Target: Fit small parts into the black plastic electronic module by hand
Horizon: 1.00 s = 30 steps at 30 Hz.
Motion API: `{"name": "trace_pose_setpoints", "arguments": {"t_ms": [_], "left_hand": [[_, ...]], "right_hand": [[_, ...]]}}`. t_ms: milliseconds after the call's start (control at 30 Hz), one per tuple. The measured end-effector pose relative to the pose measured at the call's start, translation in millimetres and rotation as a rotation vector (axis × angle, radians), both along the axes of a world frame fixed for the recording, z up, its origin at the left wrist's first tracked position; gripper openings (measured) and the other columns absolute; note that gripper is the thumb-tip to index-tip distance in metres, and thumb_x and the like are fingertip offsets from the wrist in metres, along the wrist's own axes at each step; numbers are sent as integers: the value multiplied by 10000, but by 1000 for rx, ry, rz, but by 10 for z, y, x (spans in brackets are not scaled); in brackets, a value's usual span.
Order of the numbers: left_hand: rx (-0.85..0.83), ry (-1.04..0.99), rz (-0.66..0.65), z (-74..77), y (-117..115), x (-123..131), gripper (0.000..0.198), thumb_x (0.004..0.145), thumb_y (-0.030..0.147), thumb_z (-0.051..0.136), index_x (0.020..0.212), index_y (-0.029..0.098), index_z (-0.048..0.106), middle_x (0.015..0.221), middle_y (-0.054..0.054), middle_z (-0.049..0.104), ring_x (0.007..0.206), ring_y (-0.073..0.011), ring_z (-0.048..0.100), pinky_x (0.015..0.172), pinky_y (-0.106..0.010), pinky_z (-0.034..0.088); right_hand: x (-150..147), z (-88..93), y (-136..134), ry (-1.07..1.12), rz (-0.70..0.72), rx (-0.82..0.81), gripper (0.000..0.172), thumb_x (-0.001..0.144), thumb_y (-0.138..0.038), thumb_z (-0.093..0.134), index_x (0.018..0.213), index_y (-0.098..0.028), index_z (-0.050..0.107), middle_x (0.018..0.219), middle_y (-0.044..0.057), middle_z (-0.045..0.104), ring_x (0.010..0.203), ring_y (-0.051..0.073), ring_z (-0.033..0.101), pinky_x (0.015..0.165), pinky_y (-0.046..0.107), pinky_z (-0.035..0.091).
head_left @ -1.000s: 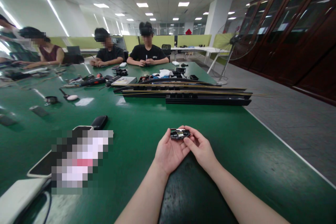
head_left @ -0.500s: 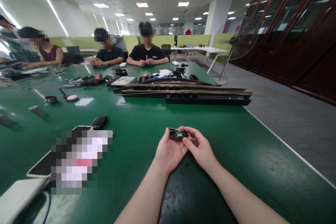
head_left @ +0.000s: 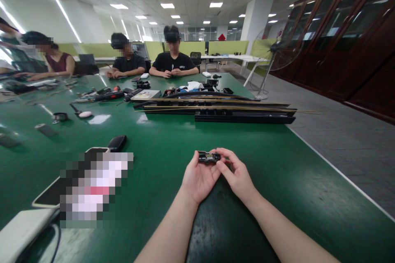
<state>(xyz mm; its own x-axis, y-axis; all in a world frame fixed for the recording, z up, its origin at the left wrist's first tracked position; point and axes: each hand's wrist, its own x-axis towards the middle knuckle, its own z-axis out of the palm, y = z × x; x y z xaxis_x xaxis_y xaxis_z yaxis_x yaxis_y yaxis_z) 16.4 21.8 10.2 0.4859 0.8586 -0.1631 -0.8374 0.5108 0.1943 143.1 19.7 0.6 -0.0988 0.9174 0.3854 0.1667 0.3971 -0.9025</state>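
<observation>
A small black device with its inner parts exposed point(head_left: 209, 157) is held up above the green table point(head_left: 160, 197). My left hand point(head_left: 200, 178) cradles it from below, palm up, with the thumb against its left end. My right hand point(head_left: 233, 168) pinches its right end between thumb and fingers. Silvery and dark pieces show in the device's open top, too small to name. Its underside is hidden by my left fingers.
To the left lie a phone-like slab with a blurred screen point(head_left: 98, 189), a black fob-like object point(head_left: 117, 143) and a white box point(head_left: 24, 230). Long black rails point(head_left: 245, 118) with thin brass-coloured rods lie beyond my hands. Several people sit across the table.
The device has tilted slightly in my hands, and my right thumb has shifted a little to the right. Elsewhere the scene looks the same.
</observation>
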Motion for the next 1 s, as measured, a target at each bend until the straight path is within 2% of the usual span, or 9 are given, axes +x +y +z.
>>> {"name": "trace_pose_setpoints", "arguments": {"t_ms": [167,333,400,533,667,833,1000], "left_hand": [[-44,-12,52,-19,14,-2,399,864,378,338,957,51,547,965,-146,611,947,-212,588,876,-323,446],[-18,-22,42,-61,25,-12,432,866,385,329,976,32,553,965,-159,620,941,-225,596,889,-331,439],[-7,-24,35,-68,24,-17,442,866,393,324,988,34,551,973,-166,618,953,-233,593,890,-335,438],[-1,-14,36,-67,15,-28,442,865,403,321,1000,47,547,1014,-187,601,999,-244,572,877,-327,441],[1,1,35,-65,16,-35,435,862,404,326,1004,56,545,1025,-192,593,992,-241,576,872,-323,438],[18,11,5,-53,11,-45,416,843,419,365,1002,83,552,998,-176,603,965,-233,584,859,-336,435],[-16,14,-57,-30,4,-29,366,813,404,428,945,94,569,952,-140,611,929,-213,583,853,-338,431]], "right_hand": [[-1,23,-9,46,17,-34,239,847,-312,435,1027,-250,578,1092,40,602,1066,196,520,944,380,393],[2,13,-8,87,29,-74,248,849,-328,432,1034,-247,575,1100,33,606,1063,190,525,969,375,370],[3,-13,1,108,-7,-105,256,845,-347,432,1030,-243,575,1091,39,611,1054,195,531,959,379,380],[9,-68,38,154,-117,-166,283,829,-395,437,1006,-226,579,1066,59,614,1005,212,556,862,377,452],[15,-78,62,164,-148,-211,294,812,-408,451,990,-211,577,1018,68,628,947,212,581,754,345,499],[12,-75,66,141,-148,-215,275,803,-387,464,975,-207,579,956,62,646,888,201,603,767,353,497],[15,-67,50,55,-178,-143,238,813,-353,463,969,-217,581,968,58,641,903,205,595,824,378,468]]}}
